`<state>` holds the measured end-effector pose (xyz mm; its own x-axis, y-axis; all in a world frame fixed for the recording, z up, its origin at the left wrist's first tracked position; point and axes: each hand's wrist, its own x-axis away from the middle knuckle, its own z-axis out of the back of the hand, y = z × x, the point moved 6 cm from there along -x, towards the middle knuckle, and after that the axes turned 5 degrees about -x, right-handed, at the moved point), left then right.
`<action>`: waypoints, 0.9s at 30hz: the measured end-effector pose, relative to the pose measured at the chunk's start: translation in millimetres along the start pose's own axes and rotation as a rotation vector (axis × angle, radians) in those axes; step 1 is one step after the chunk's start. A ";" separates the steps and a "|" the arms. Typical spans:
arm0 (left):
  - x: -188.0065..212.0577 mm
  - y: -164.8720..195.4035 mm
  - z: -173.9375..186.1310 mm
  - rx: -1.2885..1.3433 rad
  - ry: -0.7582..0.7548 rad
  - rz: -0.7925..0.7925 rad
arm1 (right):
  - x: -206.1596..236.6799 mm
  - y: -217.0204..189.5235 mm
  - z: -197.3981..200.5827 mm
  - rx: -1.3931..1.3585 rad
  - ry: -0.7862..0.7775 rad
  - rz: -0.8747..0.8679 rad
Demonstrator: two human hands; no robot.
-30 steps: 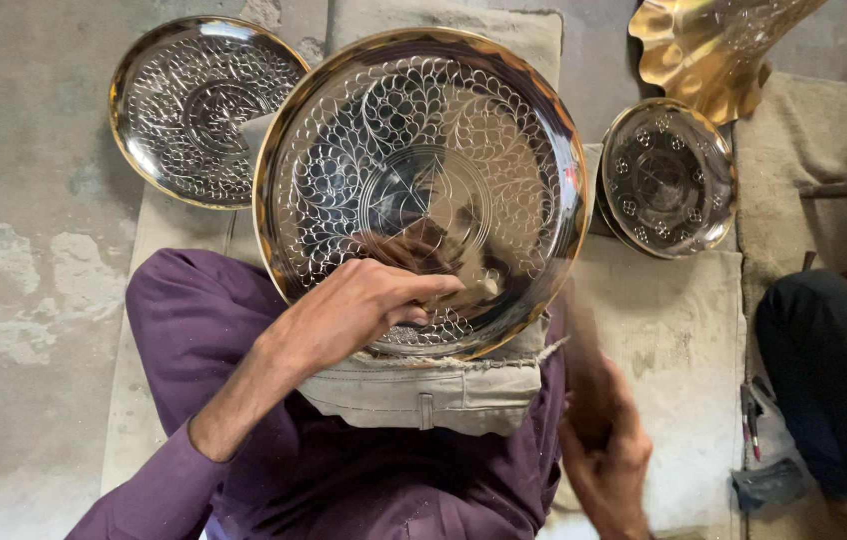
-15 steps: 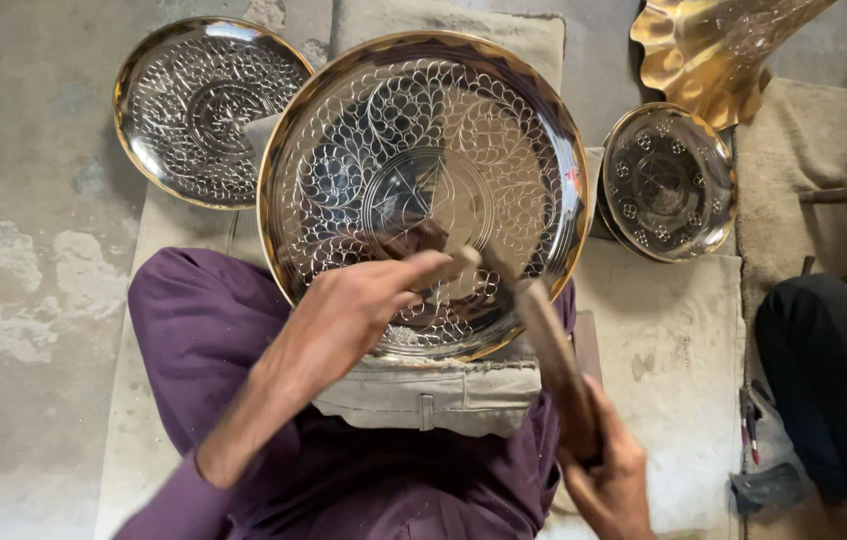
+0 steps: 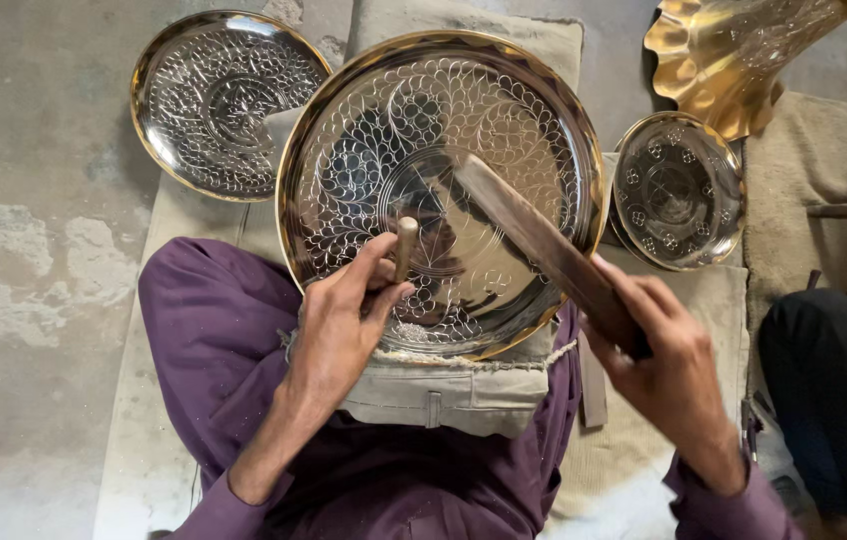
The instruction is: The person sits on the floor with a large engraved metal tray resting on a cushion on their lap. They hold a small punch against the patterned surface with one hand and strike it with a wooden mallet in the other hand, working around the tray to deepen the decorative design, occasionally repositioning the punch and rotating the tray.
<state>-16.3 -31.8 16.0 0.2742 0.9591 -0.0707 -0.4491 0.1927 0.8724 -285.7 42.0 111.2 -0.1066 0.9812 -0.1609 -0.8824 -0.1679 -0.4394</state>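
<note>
A large round metal tray with engraved floral patterns and a brass rim lies propped on a padded cloth block on my lap. My left hand pinches a short chisel-like punch, its tip resting on the tray's lower middle. My right hand grips a long dark wooden mallet, whose head is raised over the tray's centre, close to the punch's top.
A second engraved tray lies on the concrete floor at upper left. A smaller engraved bowl sits at right, with a scalloped brass vessel above it. Another person's dark-trousered leg is at far right.
My right hand has swung the mallet up from beside my lap to over the tray. My left hand has shifted and now stands the punch upright on the tray.
</note>
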 end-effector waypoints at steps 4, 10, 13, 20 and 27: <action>1.9 4.5 3.7 0.011 0.052 -0.040 | -32.5 -8.1 10.0 0.068 -0.047 0.076; 6.0 7.5 4.5 0.035 0.103 -0.077 | -64.3 -17.5 18.9 0.208 -0.182 0.062; 6.9 6.1 3.2 0.037 0.107 -0.049 | -72.0 -34.5 20.1 0.283 -0.137 0.261; 7.9 6.9 5.4 -0.005 0.153 0.007 | -83.1 -34.6 20.2 0.320 -0.115 0.245; 14.2 7.6 4.2 0.007 0.212 -0.001 | -83.6 -48.8 15.1 0.390 -0.052 0.426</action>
<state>-12.3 -17.6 23.7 0.0890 0.9812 -0.1711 -0.4428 0.1929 0.8756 -240.6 -30.4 159.4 -0.5035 0.8395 -0.2043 -0.8590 -0.5118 0.0140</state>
